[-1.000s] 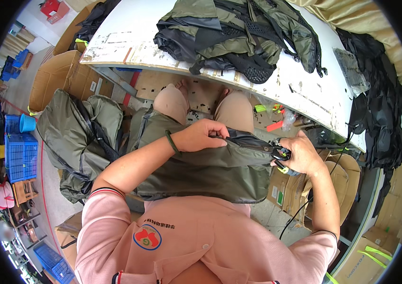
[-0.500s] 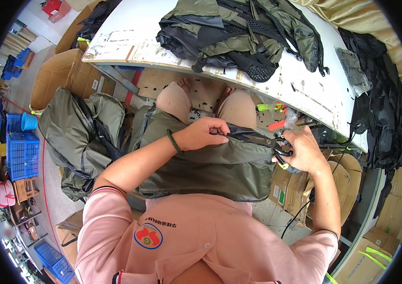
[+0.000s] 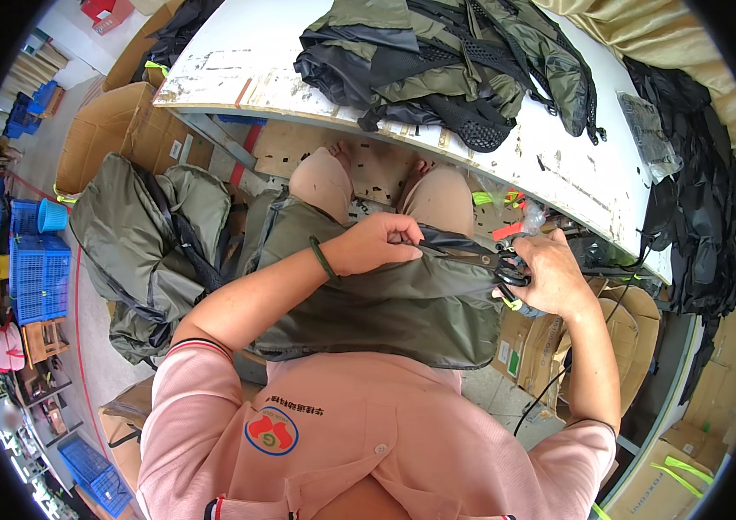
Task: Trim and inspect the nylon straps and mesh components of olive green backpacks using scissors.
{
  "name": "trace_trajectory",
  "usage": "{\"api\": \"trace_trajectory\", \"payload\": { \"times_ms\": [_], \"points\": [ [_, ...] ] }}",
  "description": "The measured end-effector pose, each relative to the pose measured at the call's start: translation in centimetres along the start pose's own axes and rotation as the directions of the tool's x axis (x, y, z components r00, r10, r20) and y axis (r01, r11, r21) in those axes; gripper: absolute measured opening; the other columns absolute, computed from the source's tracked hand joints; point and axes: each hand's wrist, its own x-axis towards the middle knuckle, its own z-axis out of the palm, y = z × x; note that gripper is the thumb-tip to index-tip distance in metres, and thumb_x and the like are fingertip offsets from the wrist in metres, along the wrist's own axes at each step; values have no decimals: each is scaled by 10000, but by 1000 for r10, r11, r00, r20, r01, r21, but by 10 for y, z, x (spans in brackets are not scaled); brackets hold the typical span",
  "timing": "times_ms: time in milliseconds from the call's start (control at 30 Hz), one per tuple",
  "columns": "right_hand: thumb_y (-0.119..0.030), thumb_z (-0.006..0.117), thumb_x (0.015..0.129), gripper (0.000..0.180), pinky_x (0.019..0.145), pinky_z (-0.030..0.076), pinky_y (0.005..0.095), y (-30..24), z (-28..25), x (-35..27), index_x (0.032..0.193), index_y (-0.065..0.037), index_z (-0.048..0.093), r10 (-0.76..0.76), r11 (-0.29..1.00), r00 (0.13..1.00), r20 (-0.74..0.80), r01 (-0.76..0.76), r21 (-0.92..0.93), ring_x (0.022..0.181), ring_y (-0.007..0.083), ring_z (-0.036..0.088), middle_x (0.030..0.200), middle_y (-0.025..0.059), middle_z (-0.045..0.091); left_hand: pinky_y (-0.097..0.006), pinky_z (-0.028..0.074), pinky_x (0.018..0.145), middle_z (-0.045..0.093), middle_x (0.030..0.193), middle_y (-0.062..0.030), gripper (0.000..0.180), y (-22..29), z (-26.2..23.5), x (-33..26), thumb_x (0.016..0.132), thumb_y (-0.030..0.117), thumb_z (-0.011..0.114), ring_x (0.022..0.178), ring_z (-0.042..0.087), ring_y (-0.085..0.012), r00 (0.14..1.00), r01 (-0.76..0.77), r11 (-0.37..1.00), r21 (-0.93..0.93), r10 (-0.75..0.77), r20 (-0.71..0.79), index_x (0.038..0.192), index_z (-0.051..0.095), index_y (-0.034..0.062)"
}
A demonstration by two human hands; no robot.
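Note:
Across my lap lies an olive-green piece of thin, shiny fabric [image 3: 377,316], like a bag or garment part. My left hand [image 3: 377,243] pinches its upper edge between thumb and fingers, with a dark green band on that wrist. On the right, my right hand [image 3: 550,273] is closed around the black handles of a pair of scissors [image 3: 513,276]. Their blades point left along the fabric's dark edge, toward my left hand. The blade tips are hard to make out against the dark material.
A white worktable [image 3: 238,74] ahead carries a heap of olive and black mesh pieces [image 3: 420,61]. More olive fabric [image 3: 138,251] is piled on my left, near an open cardboard box [image 3: 99,139]. Black pieces [image 3: 697,191] hang at the right. A cardboard box [image 3: 632,338] stands below my right arm.
My right hand and the scissors have shifted slightly left, toward my left hand. The left hand keeps its pinch on the fabric edge and has barely moved.

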Motion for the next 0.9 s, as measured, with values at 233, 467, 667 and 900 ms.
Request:
{"api": "trace_trajectory", "payload": {
  "times_ms": [233, 467, 667, 900],
  "points": [
    [-284, 771, 642, 334, 804, 360, 386, -4, 2, 5, 778, -57, 567, -16, 999, 1000, 25, 15, 30, 774, 301, 593, 728, 116, 608, -187, 433, 702, 582, 855, 33, 109, -1, 0, 0, 855, 25, 644, 787, 521, -19, 1000, 1, 1000, 13, -1, 8, 953, 598, 20],
    [-283, 758, 668, 297, 837, 373, 389, 2, 9, 4, 741, -68, 568, -41, 996, 998, 48, 37, 75, 710, 303, 584, 680, 109, 613, -200, 439, 720, 598, 877, 17, 127, 5, 3, -2, 847, 39, 637, 805, 528, -32, 999, 2, 1000, -17, -2, 33, 968, 612, 11],
    [-284, 749, 678, 288, 821, 379, 390, -6, 3, 4, 737, -65, 571, -25, 999, 999, 30, 24, 46, 725, 312, 587, 680, 120, 614, -212, 447, 751, 612, 888, 4, 150, 7, 4, -2, 836, 63, 646, 827, 540, -47, 999, 15, 1000, -5, -15, 37, 971, 621, 1],
    [-271, 738, 689, 273, 830, 397, 411, -11, 3, 6, 745, -58, 577, -50, 997, 999, 9, 50, 51, 752, 316, 595, 686, 124, 619, -222, 448, 768, 625, 890, 1, 159, 7, 7, -1, 829, 79, 659, 837, 543, -51, 999, 3, 998, 61, -5, 40, 965, 634, 2]
  ]
}}
